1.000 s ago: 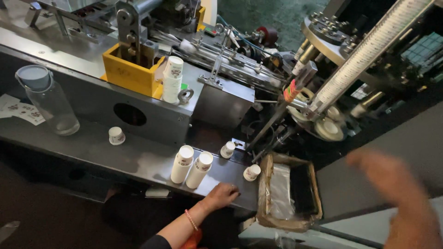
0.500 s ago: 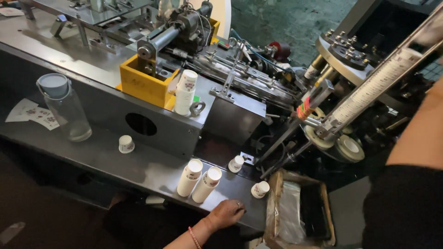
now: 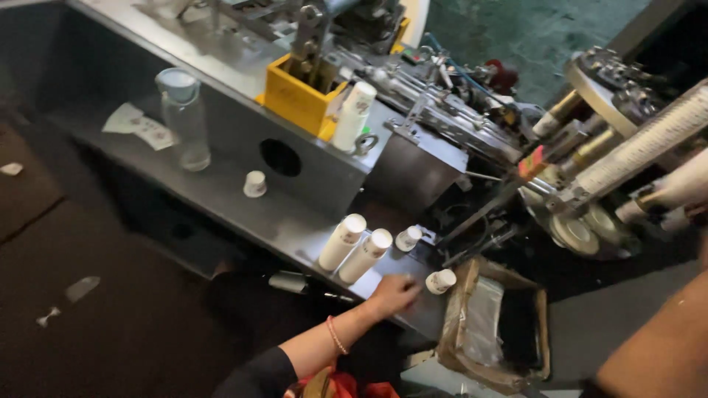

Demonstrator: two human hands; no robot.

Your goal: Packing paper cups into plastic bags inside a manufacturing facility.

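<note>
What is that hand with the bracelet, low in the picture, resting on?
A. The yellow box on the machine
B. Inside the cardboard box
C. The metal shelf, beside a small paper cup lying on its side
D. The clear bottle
C. The left hand lies flat on the metal shelf, just left of the small paper cup, with two stacks of cups above it.

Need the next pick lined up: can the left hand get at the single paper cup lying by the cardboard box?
Probably yes. The left hand rests on the metal shelf just beside that paper cup, with nothing between them.
</note>
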